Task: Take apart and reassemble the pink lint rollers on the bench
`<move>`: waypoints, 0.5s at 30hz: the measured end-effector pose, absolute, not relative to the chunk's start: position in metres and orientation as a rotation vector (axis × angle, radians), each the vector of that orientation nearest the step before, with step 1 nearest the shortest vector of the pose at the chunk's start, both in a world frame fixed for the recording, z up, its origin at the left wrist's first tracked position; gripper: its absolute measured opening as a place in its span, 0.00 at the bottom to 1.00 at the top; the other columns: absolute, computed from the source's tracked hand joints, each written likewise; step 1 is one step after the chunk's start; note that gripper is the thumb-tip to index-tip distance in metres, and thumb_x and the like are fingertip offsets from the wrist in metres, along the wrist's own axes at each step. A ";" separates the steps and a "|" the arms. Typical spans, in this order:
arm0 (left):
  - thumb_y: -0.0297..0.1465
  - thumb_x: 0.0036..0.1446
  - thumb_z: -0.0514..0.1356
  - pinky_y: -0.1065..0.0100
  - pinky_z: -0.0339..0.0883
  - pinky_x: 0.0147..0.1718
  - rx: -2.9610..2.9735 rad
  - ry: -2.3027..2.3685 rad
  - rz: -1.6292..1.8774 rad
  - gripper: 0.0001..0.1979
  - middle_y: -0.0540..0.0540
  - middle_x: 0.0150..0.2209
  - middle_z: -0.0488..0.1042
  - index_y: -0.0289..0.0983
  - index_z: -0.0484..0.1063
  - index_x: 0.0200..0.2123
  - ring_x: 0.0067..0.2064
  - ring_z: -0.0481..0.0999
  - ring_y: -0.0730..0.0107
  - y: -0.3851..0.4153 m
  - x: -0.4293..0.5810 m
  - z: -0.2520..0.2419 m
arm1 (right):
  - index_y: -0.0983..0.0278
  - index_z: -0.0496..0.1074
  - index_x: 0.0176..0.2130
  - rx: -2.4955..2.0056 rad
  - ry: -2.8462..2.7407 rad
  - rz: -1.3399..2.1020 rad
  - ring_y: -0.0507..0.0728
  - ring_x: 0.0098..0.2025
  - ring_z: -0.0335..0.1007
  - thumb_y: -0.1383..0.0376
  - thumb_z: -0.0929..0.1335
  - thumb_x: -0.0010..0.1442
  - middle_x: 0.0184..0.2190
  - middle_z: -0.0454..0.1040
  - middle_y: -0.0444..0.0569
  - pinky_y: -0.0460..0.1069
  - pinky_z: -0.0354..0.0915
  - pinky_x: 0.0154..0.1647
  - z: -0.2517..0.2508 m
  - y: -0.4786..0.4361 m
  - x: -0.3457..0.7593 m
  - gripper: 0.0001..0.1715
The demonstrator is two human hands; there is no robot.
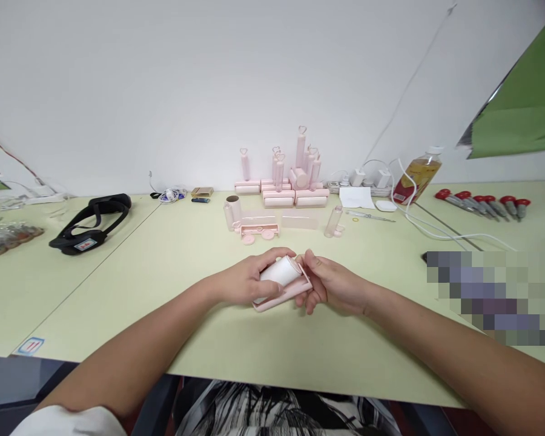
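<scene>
My left hand (238,280) is closed around a white lint roll (279,272) and the pink holder (287,295) it sits in, tilted up to the right. At the holder's right end, my right hand (333,281) grips with curled fingers, its thumb raised by the roll's end; the exact contact is partly hidden. Beyond my hands lie an open pink roller case (260,230) and pink discs (249,240). A white roll with a brown core (233,209) stands behind them, beside a clear pink handle (228,215). Another clear handle (333,221) stands to the right.
Several pink lint rollers (278,198) are grouped by the wall, some with upright handles (300,148). A black headset strap (93,224) lies left. On the right are tweezers (370,215), white cables (418,221), a drink bottle (416,175) and red-capped tools (484,203).
</scene>
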State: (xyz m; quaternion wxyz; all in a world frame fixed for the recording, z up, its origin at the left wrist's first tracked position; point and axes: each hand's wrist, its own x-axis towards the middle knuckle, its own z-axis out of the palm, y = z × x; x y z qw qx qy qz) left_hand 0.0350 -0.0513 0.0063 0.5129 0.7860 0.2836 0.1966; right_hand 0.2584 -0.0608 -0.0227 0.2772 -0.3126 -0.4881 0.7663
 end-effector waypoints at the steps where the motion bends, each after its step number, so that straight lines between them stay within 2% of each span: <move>1: 0.32 0.55 0.58 0.65 0.65 0.42 1.981 0.669 0.484 0.30 0.45 0.49 0.72 0.43 0.57 0.61 0.46 0.72 0.60 -0.053 0.035 0.009 | 0.66 0.69 0.42 -0.829 -1.319 2.050 0.53 0.27 0.74 0.41 0.62 0.59 0.30 0.75 0.51 0.47 0.74 0.25 -0.023 -0.060 0.259 0.32; 5: 0.33 0.58 0.55 0.64 0.64 0.45 2.265 0.620 0.484 0.26 0.46 0.51 0.72 0.45 0.61 0.60 0.47 0.72 0.58 -0.060 0.039 0.018 | 0.66 0.69 0.40 -0.861 -1.412 1.978 0.53 0.31 0.74 0.46 0.70 0.54 0.33 0.75 0.50 0.48 0.73 0.31 -0.024 -0.057 0.260 0.27; 7: 0.36 0.59 0.54 0.65 0.63 0.44 2.375 0.660 0.458 0.25 0.46 0.48 0.73 0.47 0.61 0.60 0.45 0.72 0.58 -0.060 0.041 0.017 | 0.67 0.69 0.39 -0.882 -1.468 1.958 0.53 0.33 0.74 0.47 0.73 0.51 0.33 0.74 0.49 0.49 0.73 0.34 -0.024 -0.056 0.261 0.28; 10: 0.44 0.60 0.55 0.67 0.61 0.40 2.510 0.718 0.435 0.26 0.45 0.42 0.74 0.48 0.61 0.61 0.42 0.71 0.60 -0.057 0.041 0.010 | 0.68 0.71 0.39 -0.852 -1.611 1.915 0.53 0.34 0.72 0.47 0.73 0.50 0.33 0.73 0.49 0.49 0.71 0.36 -0.024 -0.056 0.262 0.29; 15: 0.53 0.57 0.54 0.68 0.58 0.34 2.660 0.797 0.438 0.31 0.43 0.37 0.70 0.47 0.63 0.60 0.38 0.69 0.61 -0.053 0.040 -0.001 | 0.68 0.71 0.39 -0.882 -1.716 1.814 0.52 0.30 0.68 0.49 0.75 0.47 0.29 0.71 0.46 0.48 0.66 0.33 -0.024 -0.057 0.261 0.29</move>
